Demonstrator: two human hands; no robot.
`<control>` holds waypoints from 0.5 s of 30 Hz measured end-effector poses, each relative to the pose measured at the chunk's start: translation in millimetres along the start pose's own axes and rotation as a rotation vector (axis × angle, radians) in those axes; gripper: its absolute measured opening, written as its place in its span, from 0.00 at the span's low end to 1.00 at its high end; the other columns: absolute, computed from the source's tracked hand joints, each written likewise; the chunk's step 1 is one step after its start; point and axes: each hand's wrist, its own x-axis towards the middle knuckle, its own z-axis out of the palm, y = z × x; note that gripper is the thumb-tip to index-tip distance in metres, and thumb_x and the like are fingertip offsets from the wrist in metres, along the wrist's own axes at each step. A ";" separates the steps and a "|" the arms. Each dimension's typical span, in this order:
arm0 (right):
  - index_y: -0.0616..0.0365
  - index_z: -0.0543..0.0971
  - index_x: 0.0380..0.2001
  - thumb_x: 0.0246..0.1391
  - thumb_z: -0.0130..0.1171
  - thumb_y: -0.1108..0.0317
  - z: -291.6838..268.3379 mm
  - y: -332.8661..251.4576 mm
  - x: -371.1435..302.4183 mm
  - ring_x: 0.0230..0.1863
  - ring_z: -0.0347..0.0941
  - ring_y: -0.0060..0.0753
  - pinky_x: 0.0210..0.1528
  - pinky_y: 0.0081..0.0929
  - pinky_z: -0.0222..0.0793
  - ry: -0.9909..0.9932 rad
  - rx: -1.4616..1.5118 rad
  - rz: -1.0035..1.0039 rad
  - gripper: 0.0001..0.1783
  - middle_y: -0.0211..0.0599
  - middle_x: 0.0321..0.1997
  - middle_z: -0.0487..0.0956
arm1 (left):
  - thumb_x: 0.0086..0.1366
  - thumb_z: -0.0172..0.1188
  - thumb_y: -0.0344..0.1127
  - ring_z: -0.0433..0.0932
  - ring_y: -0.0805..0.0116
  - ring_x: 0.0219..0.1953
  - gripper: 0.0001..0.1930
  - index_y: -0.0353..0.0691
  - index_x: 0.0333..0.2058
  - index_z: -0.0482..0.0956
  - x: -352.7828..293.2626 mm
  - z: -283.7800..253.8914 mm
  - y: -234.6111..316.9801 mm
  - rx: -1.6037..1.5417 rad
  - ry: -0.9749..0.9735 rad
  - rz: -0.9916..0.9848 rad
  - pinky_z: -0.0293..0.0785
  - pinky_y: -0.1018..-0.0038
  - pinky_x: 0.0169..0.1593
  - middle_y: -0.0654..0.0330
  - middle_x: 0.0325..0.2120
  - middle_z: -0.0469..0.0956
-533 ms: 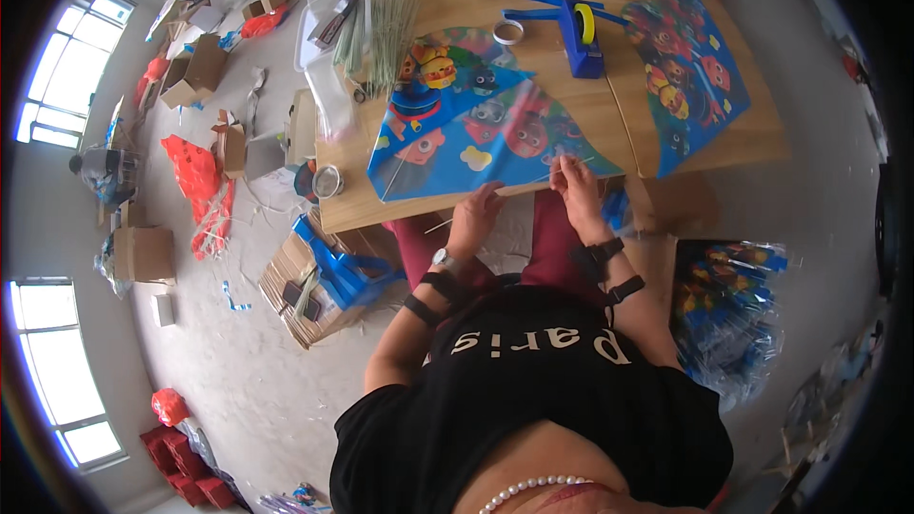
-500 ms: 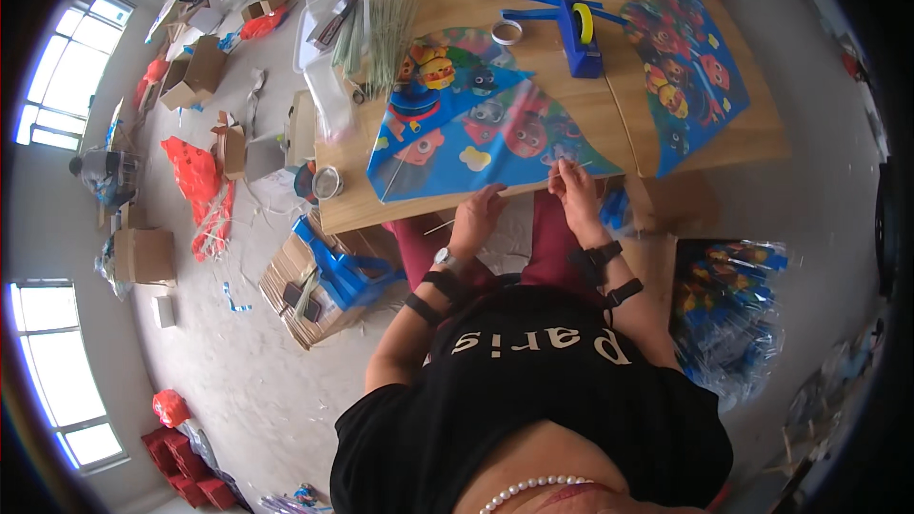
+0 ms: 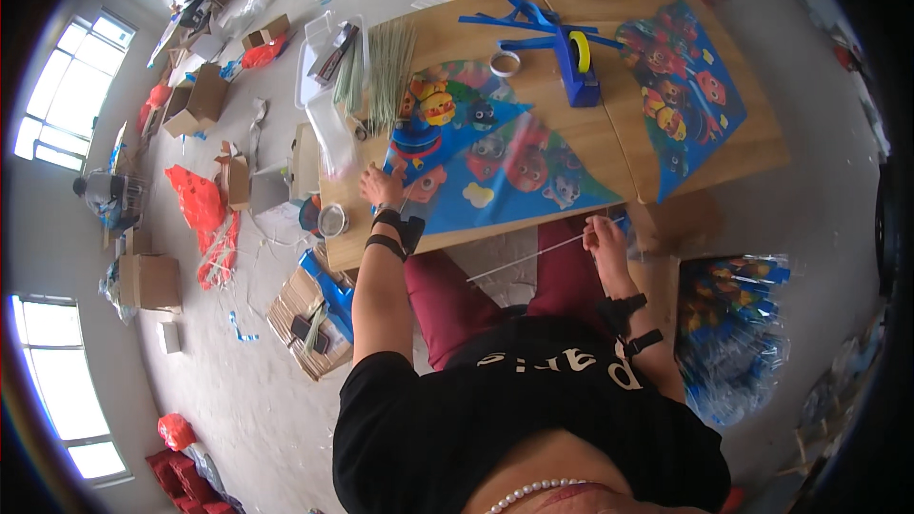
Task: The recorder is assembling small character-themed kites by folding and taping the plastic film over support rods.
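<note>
Through the head camera I view the left hand [image 3: 383,188] at the left edge of a blue printed sheet [image 3: 519,167], its fingers spread apart. The sheet lies along the near side of the bench [image 3: 576,128]. Just off that side, I see the right hand [image 3: 606,234] pinching a thin white rod [image 3: 524,260], which slants above the lap. Beyond stands a tape dispenser [image 3: 579,84].

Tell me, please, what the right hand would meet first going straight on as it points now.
The right hand would probably meet the blue cartoon-printed sheet at the near edge of the wooden table, or that edge itself if lower; depth is unclear.
</note>
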 end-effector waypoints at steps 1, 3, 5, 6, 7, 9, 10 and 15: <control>0.62 0.77 0.43 0.73 0.55 0.61 -3.1 -0.1 -2.6 0.27 0.73 0.24 0.31 0.24 0.70 0.026 -0.015 0.014 0.13 0.33 0.33 0.78 | 0.54 0.72 0.51 0.69 0.44 0.62 0.32 0.45 0.56 0.77 5.4 -0.1 -0.9 0.017 -0.079 -0.028 0.65 0.50 0.64 0.49 0.58 0.75; 0.62 0.77 0.43 0.73 0.55 0.61 -5.2 2.3 -0.5 0.27 0.73 0.23 0.31 0.24 0.70 0.038 -0.020 0.014 0.13 0.33 0.33 0.78 | 0.52 0.72 0.51 0.79 0.46 0.54 0.25 0.44 0.45 0.84 15.2 2.7 -1.2 -0.016 -0.071 -0.015 0.73 0.52 0.57 0.51 0.46 0.84; 0.62 0.77 0.43 0.73 0.55 0.61 -11.9 3.8 -3.1 0.27 0.73 0.23 0.31 0.24 0.70 0.068 -0.034 0.026 0.13 0.33 0.33 0.78 | 0.53 0.72 0.50 0.82 0.48 0.47 0.21 0.42 0.40 0.85 18.7 3.0 11.3 -0.066 -0.170 -0.035 0.76 0.56 0.52 0.50 0.39 0.85; 0.62 0.77 0.43 0.72 0.55 0.61 -15.2 4.8 -2.9 0.27 0.73 0.23 0.31 0.23 0.70 0.081 -0.031 0.025 0.13 0.33 0.33 0.78 | 0.54 0.72 0.49 0.86 0.51 0.40 0.18 0.40 0.35 0.87 19.5 3.8 20.4 -0.111 -0.253 -0.058 0.78 0.59 0.47 0.50 0.32 0.87; 0.62 0.78 0.44 0.72 0.55 0.62 -11.2 5.2 -0.4 0.27 0.73 0.24 0.31 0.23 0.70 0.074 -0.022 0.028 0.13 0.33 0.33 0.78 | 0.54 0.71 0.48 0.86 0.50 0.33 0.17 0.38 0.28 0.86 21.3 7.0 19.1 -0.160 -0.082 -0.012 0.79 0.59 0.42 0.50 0.23 0.85; 0.62 0.78 0.44 0.72 0.56 0.61 -5.6 5.9 2.0 0.27 0.73 0.24 0.31 0.23 0.70 0.062 -0.026 0.039 0.13 0.33 0.33 0.78 | 0.54 0.70 0.48 0.85 0.45 0.35 0.17 0.38 0.29 0.86 23.8 8.6 9.5 -0.174 -0.057 -0.023 0.78 0.55 0.43 0.48 0.25 0.85; 0.62 0.78 0.44 0.72 0.56 0.61 -6.2 6.9 3.1 0.27 0.73 0.24 0.31 0.23 0.70 0.061 -0.029 0.038 0.13 0.33 0.33 0.78 | 0.54 0.70 0.48 0.84 0.41 0.37 0.16 0.39 0.29 0.86 23.3 10.7 9.0 -0.196 -0.036 -0.023 0.78 0.51 0.44 0.47 0.27 0.85; 0.61 0.78 0.43 0.72 0.56 0.61 1.4 6.2 13.9 0.27 0.72 0.24 0.31 0.23 0.69 0.048 -0.008 0.046 0.12 0.31 0.31 0.77 | 0.56 0.69 0.48 0.82 0.40 0.42 0.18 0.36 0.33 0.84 17.7 13.9 5.8 -0.105 0.076 -0.085 0.76 0.50 0.47 0.44 0.34 0.84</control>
